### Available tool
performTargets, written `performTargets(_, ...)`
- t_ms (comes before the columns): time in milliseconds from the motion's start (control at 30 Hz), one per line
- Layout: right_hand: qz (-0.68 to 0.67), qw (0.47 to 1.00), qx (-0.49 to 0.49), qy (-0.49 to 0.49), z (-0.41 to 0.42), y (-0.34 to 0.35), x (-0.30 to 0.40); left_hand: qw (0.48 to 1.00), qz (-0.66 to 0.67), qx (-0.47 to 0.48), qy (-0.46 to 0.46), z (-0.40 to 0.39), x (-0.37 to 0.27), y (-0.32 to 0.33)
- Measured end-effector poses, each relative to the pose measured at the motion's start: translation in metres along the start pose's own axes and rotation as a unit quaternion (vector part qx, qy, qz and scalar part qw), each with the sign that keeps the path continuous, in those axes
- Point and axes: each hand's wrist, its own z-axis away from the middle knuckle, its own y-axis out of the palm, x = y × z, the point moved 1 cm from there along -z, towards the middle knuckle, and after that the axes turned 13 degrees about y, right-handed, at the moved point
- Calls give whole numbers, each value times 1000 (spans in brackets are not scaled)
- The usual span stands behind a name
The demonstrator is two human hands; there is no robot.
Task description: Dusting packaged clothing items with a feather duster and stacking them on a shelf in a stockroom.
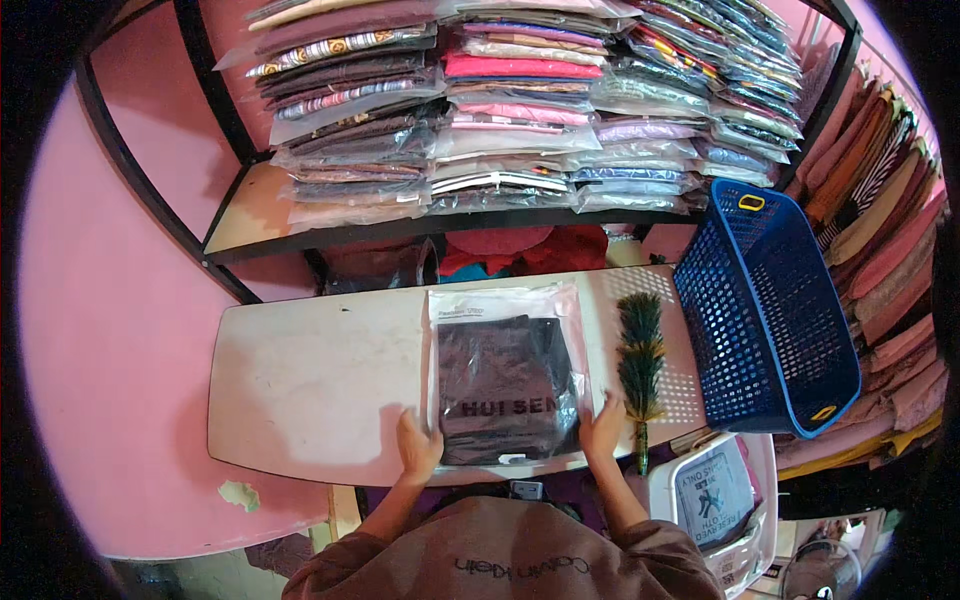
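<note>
A dark folded garment (499,375) with printed lettering lies flat inside a clear plastic bag (491,300) on the white tabletop (315,382). At the bag's lower left edge is my left hand (418,444), its thumb raised and its fingers by the plastic. My right hand (602,431) is at the lower right edge, fingers likewise beside the bag. Whether either hand grips the plastic cannot be made out. Just right of my right hand lies a dark green bristly duster (641,360), its handle pointing towards me.
A blue perforated plastic basket (776,322) stands at the table's right end. Beyond the table, a black-framed shelf (450,225) holds stacks of bagged folded clothes (517,90). Hanging garments (892,247) are at the far right. A white bin (765,480) with bagged cloth sits below right.
</note>
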Motion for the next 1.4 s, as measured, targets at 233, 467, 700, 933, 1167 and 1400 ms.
performTargets(233,204,948,148,-195,-41,68,40,975,-39,151,157,-85,-30,43)
performTargets(467,143,978,-98,-117,-54,9,-43,983,-61,169,-19,-56,24,34)
performTargets(700,114,974,-3,197,30,-40,-103,984,93,126,-81,24,21,-1)
performTargets(933,67,987,-42,138,16,-43,-35,989,99,112,7,44,35,8)
performTargets(1167,149,956,240,-80,99,-16,21,993,84,72,42,49,41,10)
performTargets(1400,219,956,194,-27,109,-26,-21,995,46,53,69,51,41,14)
